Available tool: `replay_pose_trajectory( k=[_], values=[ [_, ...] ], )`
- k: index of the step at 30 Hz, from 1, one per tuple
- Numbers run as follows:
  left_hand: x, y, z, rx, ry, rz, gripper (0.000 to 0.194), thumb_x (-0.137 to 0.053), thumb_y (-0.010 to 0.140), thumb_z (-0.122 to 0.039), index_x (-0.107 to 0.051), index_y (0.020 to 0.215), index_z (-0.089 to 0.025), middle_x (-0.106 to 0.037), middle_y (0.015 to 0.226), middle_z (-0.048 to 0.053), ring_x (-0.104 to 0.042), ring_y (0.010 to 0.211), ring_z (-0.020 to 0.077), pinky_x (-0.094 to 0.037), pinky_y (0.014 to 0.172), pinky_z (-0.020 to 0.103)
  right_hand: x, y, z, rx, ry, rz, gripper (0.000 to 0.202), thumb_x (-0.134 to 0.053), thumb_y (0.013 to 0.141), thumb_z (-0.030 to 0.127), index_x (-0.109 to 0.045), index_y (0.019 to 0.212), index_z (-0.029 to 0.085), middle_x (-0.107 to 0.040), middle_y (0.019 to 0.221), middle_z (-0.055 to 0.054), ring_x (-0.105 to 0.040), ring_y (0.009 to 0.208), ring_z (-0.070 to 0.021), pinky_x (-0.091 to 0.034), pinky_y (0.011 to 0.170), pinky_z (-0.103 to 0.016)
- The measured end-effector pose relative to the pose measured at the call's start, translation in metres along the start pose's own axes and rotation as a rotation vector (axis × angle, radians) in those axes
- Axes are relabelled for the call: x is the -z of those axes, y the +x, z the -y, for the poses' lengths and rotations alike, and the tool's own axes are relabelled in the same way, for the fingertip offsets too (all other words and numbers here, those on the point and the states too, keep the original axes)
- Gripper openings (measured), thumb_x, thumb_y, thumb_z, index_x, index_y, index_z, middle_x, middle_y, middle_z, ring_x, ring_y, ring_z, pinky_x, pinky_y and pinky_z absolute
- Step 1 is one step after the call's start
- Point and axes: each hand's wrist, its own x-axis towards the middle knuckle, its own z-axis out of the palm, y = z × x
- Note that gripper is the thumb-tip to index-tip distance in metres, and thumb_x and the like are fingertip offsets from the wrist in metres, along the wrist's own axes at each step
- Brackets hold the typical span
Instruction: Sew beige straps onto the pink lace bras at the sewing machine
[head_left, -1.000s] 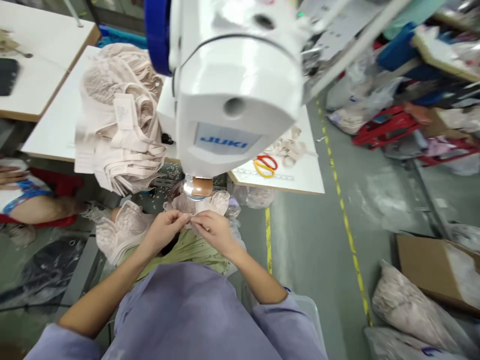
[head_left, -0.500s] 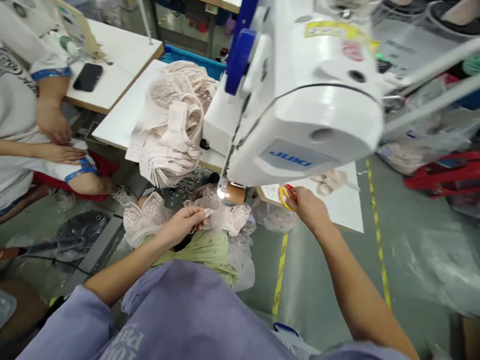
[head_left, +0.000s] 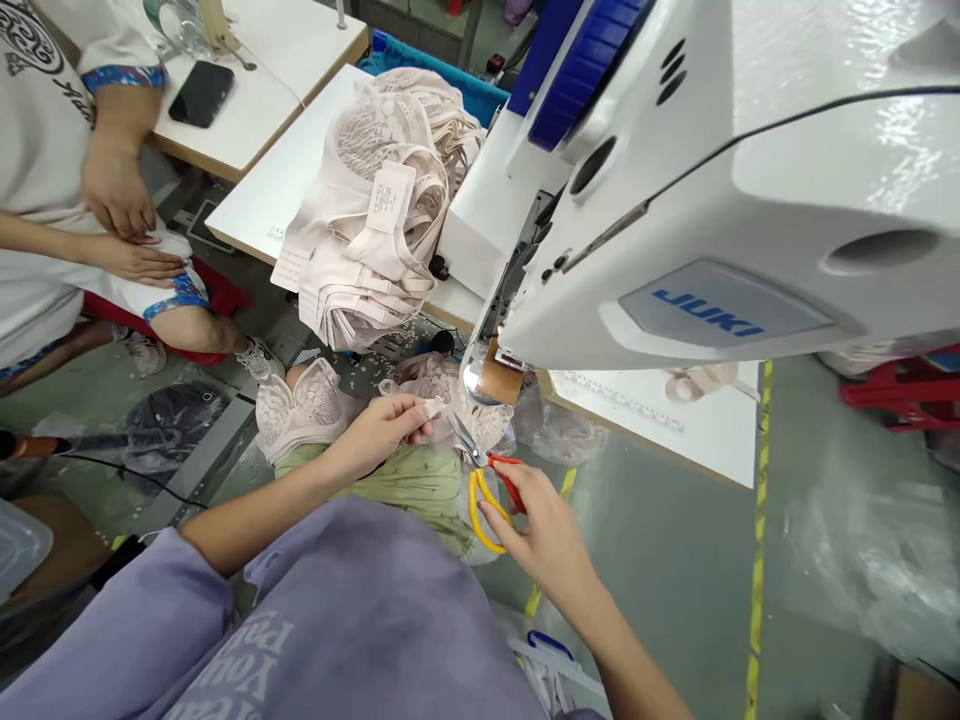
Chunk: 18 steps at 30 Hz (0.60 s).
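My left hand (head_left: 388, 432) pinches the edge of a pale pink lace bra (head_left: 300, 412), which lies across my lap over green cloth (head_left: 409, 500). In my right hand (head_left: 544, 520) is a pair of scissors (head_left: 480, 460) with one yellow and one red handle loop. Its blades point up and left, close to the bit of fabric at my left fingertips. Whether the blades touch the fabric, I cannot tell. Just above the scissors sits the metal and brown end of the sewing machine (head_left: 697, 250).
A pile of pale pink bras (head_left: 375, 220) rests on the white table (head_left: 259, 205) at left. Beyond it a co-worker (head_left: 112, 200) sits near a black phone (head_left: 201, 94). The machine's white board (head_left: 720, 450) juts out at right, with fabric strips (head_left: 697, 380) on it.
My right hand has come left and down from the board with the scissors, bringing the blades near my left fingers. My left hand keeps its pinch. The view has moved nearer the machine.
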Motion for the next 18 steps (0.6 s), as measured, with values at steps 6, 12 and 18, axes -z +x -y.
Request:
replay_pose_trajectory(
  k=[6, 12, 18],
  values=[
    [0.001, -0.002, -0.003, -0.108, 0.137, -0.036, 0.038, -0.055, 0.094, -0.048, -0.061, 0.077, -0.014, -0.061, 0.074, 0.002, -0.050, 0.063, 0.0094, -0.040, 0.057, 0.020, -0.007, 0.020, 0.004, 0.065, -0.026, 0.003, 0.040, -0.061, 0.093, 0.031, -0.052, 0.132, 0.023, -0.065, 0.117, -0.011, -0.066, 0.085, -0.0216, -0.057, 0.072, -0.036],
    [0.000, -0.001, -0.006, -0.113, 0.244, -0.008, 0.033, -0.052, 0.094, -0.043, -0.061, 0.078, -0.015, -0.063, 0.075, 0.003, -0.050, 0.060, 0.0100, -0.037, 0.048, 0.019, -0.010, 0.025, 0.006, 0.080, -0.009, 0.017, 0.039, -0.060, 0.094, 0.031, -0.052, 0.132, 0.024, -0.064, 0.121, -0.010, -0.062, 0.067, -0.0155, -0.056, 0.068, -0.034],
    [0.003, 0.000, -0.002, -0.070, 0.186, -0.004, 0.025, -0.053, 0.089, -0.033, -0.060, 0.072, -0.016, -0.048, 0.058, -0.003, -0.035, 0.048, 0.0071, -0.028, 0.044, 0.020, -0.002, 0.017, -0.006, 0.028, 0.105, 0.039, 0.034, -0.058, 0.095, 0.030, -0.057, 0.129, 0.026, -0.067, 0.098, -0.005, -0.061, 0.068, -0.0162, -0.052, 0.060, -0.029]
  ],
)
